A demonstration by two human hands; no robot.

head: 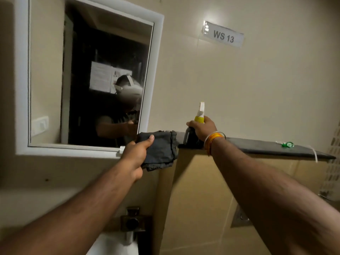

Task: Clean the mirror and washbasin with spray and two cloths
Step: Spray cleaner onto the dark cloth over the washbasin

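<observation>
The left hand (pixel 137 153) was clenched on a folded dark grey cloth (pixel 160 150), held just below the white-framed mirror (pixel 92 70); the right hand (pixel 202 128) gripped a spray bottle (pixel 198 122) with a yellow collar, standing on the dark ledge (pixel 266 147); a small green object (pixel 287 144) lay farther along it; a "WS 13" sign (pixel 223 34) hung above.

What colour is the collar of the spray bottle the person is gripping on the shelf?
Yellow: the spray bottle has a yellow collar below its white nozzle, seen in the head view.
</observation>
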